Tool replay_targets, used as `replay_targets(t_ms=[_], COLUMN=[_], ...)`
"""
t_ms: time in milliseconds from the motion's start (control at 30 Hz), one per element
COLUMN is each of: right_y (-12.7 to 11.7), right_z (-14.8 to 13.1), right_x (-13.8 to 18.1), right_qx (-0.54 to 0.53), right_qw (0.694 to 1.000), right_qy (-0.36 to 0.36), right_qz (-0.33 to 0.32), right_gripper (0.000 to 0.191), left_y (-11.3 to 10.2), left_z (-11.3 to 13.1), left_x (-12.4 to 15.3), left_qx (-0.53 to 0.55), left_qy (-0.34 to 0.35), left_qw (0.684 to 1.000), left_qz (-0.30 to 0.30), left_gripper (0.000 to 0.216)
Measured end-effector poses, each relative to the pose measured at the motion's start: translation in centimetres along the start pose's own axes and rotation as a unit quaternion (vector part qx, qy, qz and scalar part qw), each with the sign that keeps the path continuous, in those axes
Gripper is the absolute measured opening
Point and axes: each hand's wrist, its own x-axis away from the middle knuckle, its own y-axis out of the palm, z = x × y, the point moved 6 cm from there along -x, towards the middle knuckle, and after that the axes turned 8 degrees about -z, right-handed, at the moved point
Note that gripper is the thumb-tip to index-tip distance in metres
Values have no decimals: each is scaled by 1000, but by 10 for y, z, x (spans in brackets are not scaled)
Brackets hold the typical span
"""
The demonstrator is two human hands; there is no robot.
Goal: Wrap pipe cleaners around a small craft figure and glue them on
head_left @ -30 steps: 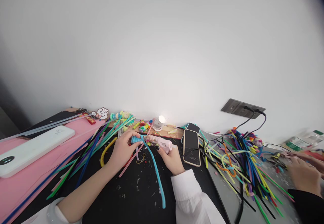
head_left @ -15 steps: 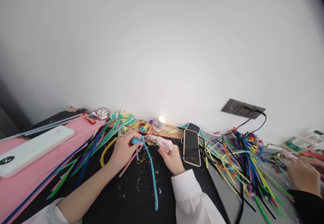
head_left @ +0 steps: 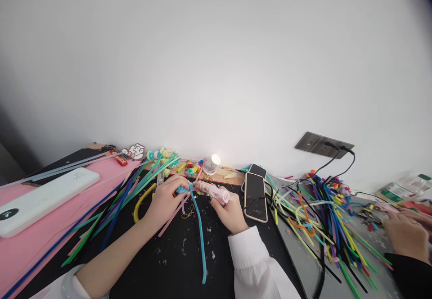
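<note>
blue and fuzzy, a long chenille stem (head_left: 201,236) is pinched at its upper end by the left hand (head_left: 164,198), whose fingers are curled closed around the wound blue tip. the rest of the stem trails in a soft curve down the black, crumb-flecked tabletop (head_left: 162,263). a pale pink plastic glue gun (head_left: 216,192), smooth and rounded, is gripped in the closed right hand (head_left: 230,211) and held just beside the wound tip, between both hands. a yellow stem (head_left: 141,203) bent into an arc is seen just left of the left hand, beside a fan of straight stems (head_left: 135,191) in green, blue and purple. two flat, glossy phones (head_left: 255,191) lie just right of the right hand. further right, a tangled heap of multicoloured stems (head_left: 324,218) is spread over a grey mat (head_left: 303,267), where another person's hand (head_left: 405,238) rests. a smooth white oblong power bank (head_left: 43,197) lies on a pink sheet (head_left: 30,245).
</note>
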Motion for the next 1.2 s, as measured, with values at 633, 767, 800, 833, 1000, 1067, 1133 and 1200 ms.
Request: replay_targets(t_ms=[633, 767, 800, 833, 1000, 1067, 1133, 1200], right_y=[2, 4, 4, 5, 6, 6, 5, 4], right_z=[-8, -8, -8, -7, -3, -4, -4, -5], right_x=[-3, -3, -3, -3, -3, -3, -3, -3], right_qx=[-102, -105, -105, -105, -108, -109, -106, -103], right_qw=[994, 993, 993, 993, 993, 993, 993, 994], right_qy=[-19, -16, -16, -17, -19, -21, -23, -22], right_qz=[-34, -47, -48, -48, -43, -39, -36, -33], right_gripper=[25, 27, 28, 29, 29, 29, 29, 28], left_y=[-4, -4, -4, -5, -5, -4, -3, -2], left_z=[-16, -15, -14, -13, -10, -11, -11, -12], left_x=[2, 1, 1, 1, 1, 1, 1, 1], left_qx=[11, 10, 9, 9, 10, 9, 5, 1], left_qy=[-79, -87, -88, -87, -79, -75, -76, -77], left_qw=[996, 995, 995, 995, 996, 996, 997, 997], left_qz=[43, 44, 45, 46, 44, 37, 27, 19], left_gripper=[6, 6, 7, 7, 6, 6, 7, 7])
